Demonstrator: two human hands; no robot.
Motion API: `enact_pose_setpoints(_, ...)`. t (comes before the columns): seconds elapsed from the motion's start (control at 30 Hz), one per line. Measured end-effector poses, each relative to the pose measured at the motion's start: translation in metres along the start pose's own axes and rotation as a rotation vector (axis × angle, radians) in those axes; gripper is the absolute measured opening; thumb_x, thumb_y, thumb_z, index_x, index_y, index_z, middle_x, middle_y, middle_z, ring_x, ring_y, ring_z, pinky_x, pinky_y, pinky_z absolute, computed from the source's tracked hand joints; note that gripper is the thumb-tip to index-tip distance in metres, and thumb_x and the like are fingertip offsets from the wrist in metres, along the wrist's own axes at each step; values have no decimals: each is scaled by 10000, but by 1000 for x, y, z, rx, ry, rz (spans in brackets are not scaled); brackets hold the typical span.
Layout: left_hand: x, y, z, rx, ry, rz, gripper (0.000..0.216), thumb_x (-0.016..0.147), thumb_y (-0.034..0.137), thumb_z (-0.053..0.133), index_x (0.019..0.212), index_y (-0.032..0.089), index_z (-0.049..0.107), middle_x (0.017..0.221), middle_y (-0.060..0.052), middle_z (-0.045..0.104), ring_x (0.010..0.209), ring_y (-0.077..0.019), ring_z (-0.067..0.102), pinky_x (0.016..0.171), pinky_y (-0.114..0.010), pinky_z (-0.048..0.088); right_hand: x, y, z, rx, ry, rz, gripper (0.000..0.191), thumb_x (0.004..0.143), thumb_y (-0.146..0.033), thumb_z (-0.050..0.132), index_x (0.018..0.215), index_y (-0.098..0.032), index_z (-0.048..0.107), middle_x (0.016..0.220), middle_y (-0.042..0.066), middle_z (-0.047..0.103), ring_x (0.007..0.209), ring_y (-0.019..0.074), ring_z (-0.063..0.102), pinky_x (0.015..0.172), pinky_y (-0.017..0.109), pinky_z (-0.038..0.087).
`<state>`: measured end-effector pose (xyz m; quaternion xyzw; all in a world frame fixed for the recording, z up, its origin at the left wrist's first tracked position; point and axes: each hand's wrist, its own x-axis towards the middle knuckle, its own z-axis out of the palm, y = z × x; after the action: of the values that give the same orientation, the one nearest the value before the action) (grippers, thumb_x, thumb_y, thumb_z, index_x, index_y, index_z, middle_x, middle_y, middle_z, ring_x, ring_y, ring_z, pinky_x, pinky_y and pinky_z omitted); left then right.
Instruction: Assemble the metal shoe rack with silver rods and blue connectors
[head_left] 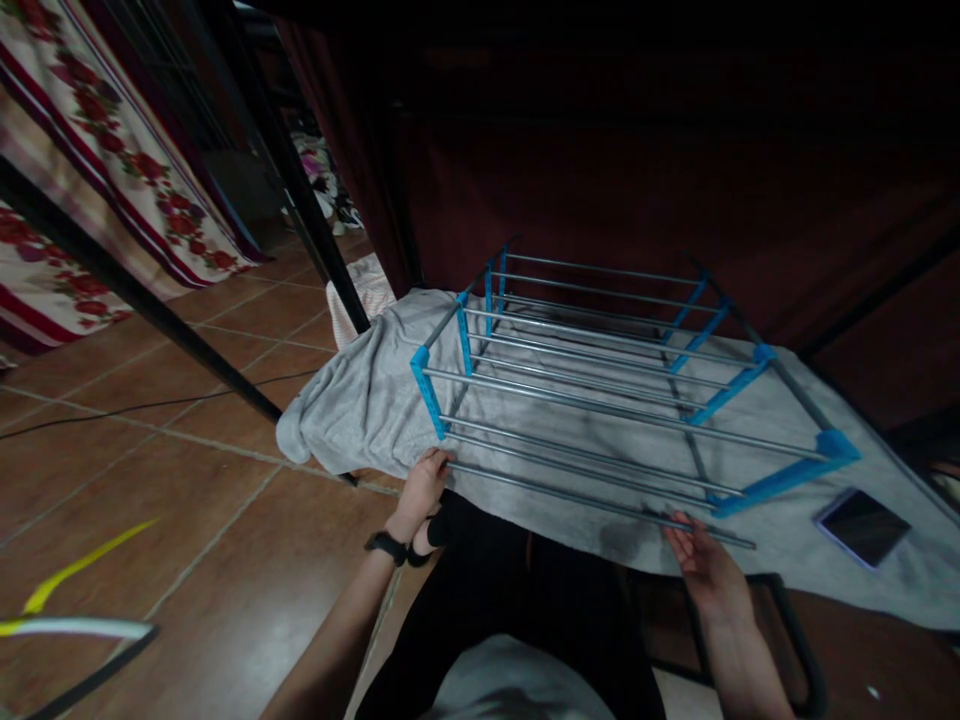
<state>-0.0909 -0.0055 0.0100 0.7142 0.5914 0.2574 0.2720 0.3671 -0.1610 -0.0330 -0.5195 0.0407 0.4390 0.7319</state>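
A rack of grey metal rods (600, 400) with blue plastic side pieces (780, 470) stands on a grey towel (360, 400) spread over a low surface. My left hand (424, 490) is closed around the left end of the nearest loose rod (570, 495), by the blue corner piece. My right hand (701, 555) holds the same rod near its right end, fingers curled under it. A black watch sits on my left wrist.
A phone (862, 525) lies face up on the towel at the right. Brown tiled floor (187, 520) stretches to the left, crossed by a dark cable. A black slanted pole (150, 310) and floral fabric (112, 170) stand at the left. A dark red curtain hangs behind.
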Motion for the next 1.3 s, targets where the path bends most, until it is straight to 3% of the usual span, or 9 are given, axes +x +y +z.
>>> enact_pose_setpoints(0.1, 4, -6, 1, -336, 13, -157, 186, 700, 136, 585, 870, 156, 658, 853, -32, 637, 796, -143, 579, 798, -286, 475, 4, -1, 3, -6, -5, -8, 135, 731, -73, 616, 824, -168, 634, 874, 30, 682, 840, 153, 667, 752, 291, 597)
enact_pose_setpoints(0.2, 3, -6, 0, -568, -3, -262, 257, 684, 177, 657, 936, 133, 649, 760, -9, 640, 695, -117, 580, 697, -247, 477, 5, -2, 7, -6, -32, -10, 142, 727, -76, 619, 831, -171, 635, 885, 25, 684, 857, 151, 667, 793, 302, 591)
enact_pose_setpoints(0.37, 0, -5, -6, -1019, 41, -467, 331, 662, 180, 778, 968, 118, 667, 816, -21, 675, 709, -94, 626, 708, -213, 517, 1, 2, 14, -2, -82, -37, 92, 741, -160, 678, 812, -177, 622, 871, 25, 688, 828, 145, 668, 822, 296, 579)
enact_pose_setpoints(0.57, 11, -12, -4, -1160, 141, -632, 166, 756, 11, 648, 883, 116, 670, 760, -25, 687, 644, -90, 650, 583, -159, 532, -5, 5, 28, 42, -84, -42, 120, 731, -172, 708, 749, -175, 590, 760, 31, 682, 755, 166, 675, 812, 341, 591)
enact_pose_setpoints(0.73, 19, -14, 0, -1236, 217, -723, 157, 796, -26, 554, 787, 101, 646, 709, -27, 684, 618, -102, 661, 574, -170, 567, -4, 7, 35, 74, -88, -43, 95, 762, -135, 674, 747, -173, 589, 810, 40, 704, 779, 164, 682, 798, 321, 595)
enact_pose_setpoints(1.3, 31, -15, 11, -1291, 192, -708, 219, 825, -22, 468, 849, 120, 633, 795, -67, 709, 746, -140, 700, 679, -245, 602, 10, 16, 35, 65, -53, -38, 89, 787, -127, 633, 827, -173, 568, 817, 45, 707, 721, 149, 679, 737, 309, 601)
